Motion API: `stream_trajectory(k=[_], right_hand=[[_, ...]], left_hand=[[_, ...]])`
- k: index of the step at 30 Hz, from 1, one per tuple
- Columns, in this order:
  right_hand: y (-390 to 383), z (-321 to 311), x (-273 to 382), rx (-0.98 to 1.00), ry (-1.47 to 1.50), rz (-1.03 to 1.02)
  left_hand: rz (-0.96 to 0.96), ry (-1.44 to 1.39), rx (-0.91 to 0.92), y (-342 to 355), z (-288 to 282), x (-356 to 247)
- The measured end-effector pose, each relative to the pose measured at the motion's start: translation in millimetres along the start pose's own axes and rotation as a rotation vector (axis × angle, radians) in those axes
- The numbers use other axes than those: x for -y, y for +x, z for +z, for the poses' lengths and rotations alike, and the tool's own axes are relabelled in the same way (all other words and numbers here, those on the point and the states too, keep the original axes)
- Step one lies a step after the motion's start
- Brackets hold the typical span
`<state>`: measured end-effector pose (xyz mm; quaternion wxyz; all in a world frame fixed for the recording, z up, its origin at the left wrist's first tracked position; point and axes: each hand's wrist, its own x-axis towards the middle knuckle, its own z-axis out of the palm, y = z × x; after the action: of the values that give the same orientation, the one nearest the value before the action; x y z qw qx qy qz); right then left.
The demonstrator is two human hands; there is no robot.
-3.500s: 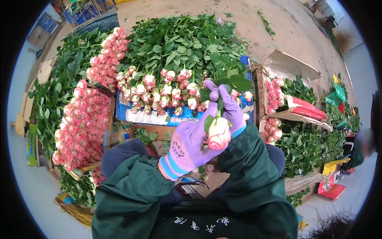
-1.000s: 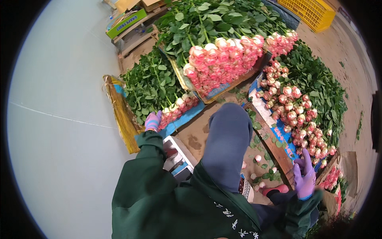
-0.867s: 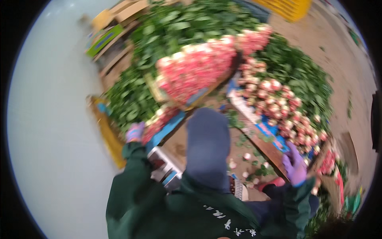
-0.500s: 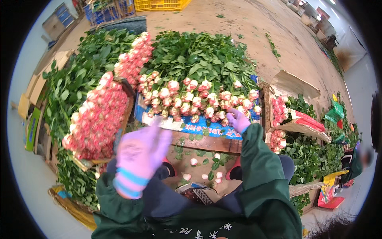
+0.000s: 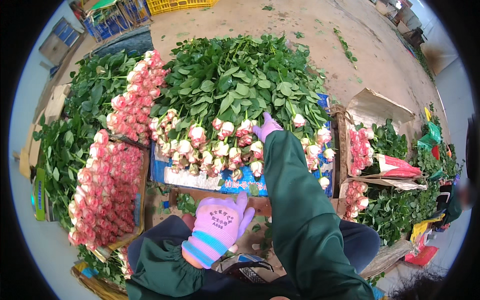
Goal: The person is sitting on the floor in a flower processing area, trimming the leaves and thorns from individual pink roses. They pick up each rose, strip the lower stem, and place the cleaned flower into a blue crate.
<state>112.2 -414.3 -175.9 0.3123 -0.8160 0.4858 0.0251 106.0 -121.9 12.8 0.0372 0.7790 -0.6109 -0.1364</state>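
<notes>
Both my hands wear lavender gloves. My right hand [image 5: 267,126] reaches over a pile of pink-and-white roses [image 5: 220,149], touching the leaves just behind the blooms. Its thumb and a finger are spread; the other fingers are partly hidden, and no stem shows clearly in it. Nearer my lap, my left hand [image 5: 220,222] hovers in front of the pile with nothing visible in it, thumb apart from the fingers. The roses lie with blooms toward me and leafy stems [image 5: 240,75] away, on blue printed sheeting [image 5: 172,175] over a wooden stand [image 5: 260,204].
At my left, stacked pink roses [image 5: 112,185] fill a wooden-sided holder. Wrapped rose bunches [image 5: 361,150] stand on the right beside a brown paper sheet [image 5: 377,107]. Crates, one yellow [image 5: 180,4], sit at the far left. Leaves litter the floor [image 5: 300,22]. Another person is at the right edge.
My right hand has moved left and farther in, from the front blooms to the leaves behind them. My left hand has dropped toward my lap and right. The view has shifted slightly.
</notes>
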Motion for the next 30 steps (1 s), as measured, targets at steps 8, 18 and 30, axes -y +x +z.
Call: stream_trajectory(k=[8,18,30], right_hand=[[19.8,-34.8,-23.7,0.240,0.791,-0.009],[-9.7,-36.0,-49.1,0.085,0.367,-0.148],[17.2,-96.6,-47.1,-0.240,-0.328,0.166]], left_hand=[[-0.035,0.014,0.086,10.9,4.3,9.3],[0.069,0.003,-0.038,-0.7,-3.2,-7.6],[0.056,-0.072,0.062,-7.8,-9.8,-1.9]])
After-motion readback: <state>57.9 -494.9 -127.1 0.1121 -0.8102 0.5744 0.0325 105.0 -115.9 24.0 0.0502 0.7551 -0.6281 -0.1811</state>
